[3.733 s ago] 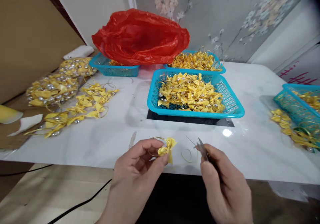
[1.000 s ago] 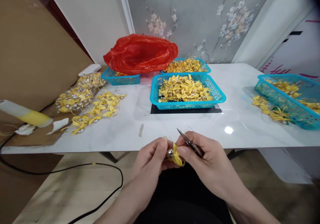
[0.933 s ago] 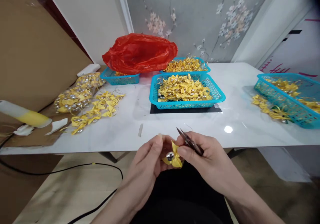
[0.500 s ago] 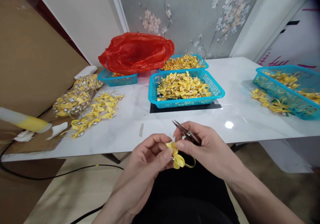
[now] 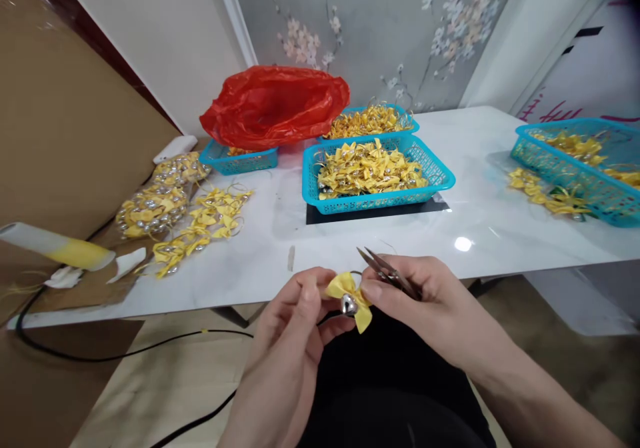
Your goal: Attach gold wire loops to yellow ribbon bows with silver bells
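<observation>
Beyond the fingertips, near them, a blue basket (image 5: 380, 201) heaped with yellow bows sits partly over a black mat (image 5: 320, 216), with a second basket (image 5: 414, 128) behind it and a red plastic bag (image 5: 275, 108) farther back to the left. Left of the fingers lie loose bows (image 5: 215, 215), bagged bows (image 5: 153, 208) and a yellow roll (image 5: 60, 247); well off to their right is another basket (image 5: 590, 175). Closest to handling are the scissors (image 5: 385, 271), held in the same right hand (image 5: 425, 301) that works the bow, their parted blades pointing up and left just above the pinching fingers. The right thumb and forefinger pinch the right side of a yellow bow (image 5: 361, 296) in front of the person's lap; its silver bell (image 5: 349, 305) hangs just left of that grip. Half a second ago the left thumb pressed on the bow and mostly covered the bell; now that thumb is off it and the bell faces the camera. The left hand (image 5: 295, 328) curls beside and behind the bow, its thumb apart from the bow; whether its hidden fingers press on it I cannot tell. The right basket and the roll are cut off by the frame, and the scissors' handles vanish inside the right palm.
</observation>
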`<action>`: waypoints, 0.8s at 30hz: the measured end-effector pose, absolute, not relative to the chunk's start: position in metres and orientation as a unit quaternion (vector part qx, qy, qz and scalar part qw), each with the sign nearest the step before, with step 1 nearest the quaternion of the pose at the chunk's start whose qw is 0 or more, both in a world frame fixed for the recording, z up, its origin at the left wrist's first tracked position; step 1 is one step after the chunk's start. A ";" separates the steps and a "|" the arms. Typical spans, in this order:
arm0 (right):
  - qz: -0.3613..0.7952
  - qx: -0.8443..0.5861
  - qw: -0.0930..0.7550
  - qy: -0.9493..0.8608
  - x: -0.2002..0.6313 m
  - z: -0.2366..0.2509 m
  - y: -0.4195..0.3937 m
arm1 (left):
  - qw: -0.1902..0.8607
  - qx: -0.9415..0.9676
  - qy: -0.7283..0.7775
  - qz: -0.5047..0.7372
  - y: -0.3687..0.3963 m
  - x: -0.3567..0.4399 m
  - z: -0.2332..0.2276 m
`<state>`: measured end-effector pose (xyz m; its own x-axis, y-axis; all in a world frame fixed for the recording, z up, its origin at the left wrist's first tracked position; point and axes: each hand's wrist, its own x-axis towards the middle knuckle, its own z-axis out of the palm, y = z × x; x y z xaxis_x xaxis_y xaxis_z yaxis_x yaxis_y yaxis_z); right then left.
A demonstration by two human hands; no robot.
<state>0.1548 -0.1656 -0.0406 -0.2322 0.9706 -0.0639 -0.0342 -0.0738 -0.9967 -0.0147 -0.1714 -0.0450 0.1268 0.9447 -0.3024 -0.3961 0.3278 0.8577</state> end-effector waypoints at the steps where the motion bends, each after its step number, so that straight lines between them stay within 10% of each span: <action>1: 0.577 -0.449 0.426 -0.533 0.154 -0.039 -0.166 | 0.673 0.315 0.448 0.497 -0.171 -0.017 -0.044; 19: 0.540 -0.468 0.346 -0.608 0.129 -0.039 -0.158 | 0.691 0.360 0.443 0.443 -0.173 -0.041 -0.040; 24: 0.488 -0.488 0.323 -0.647 0.135 -0.054 -0.146 | 0.519 0.390 0.548 0.528 -0.151 -0.087 -0.041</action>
<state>0.1346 -0.1465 -0.0545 -0.3152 0.9472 -0.0586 0.3162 0.0466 -0.9476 -0.0869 -0.1514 -0.0406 -0.1570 0.9752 -0.1561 -0.1200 0.1381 0.9831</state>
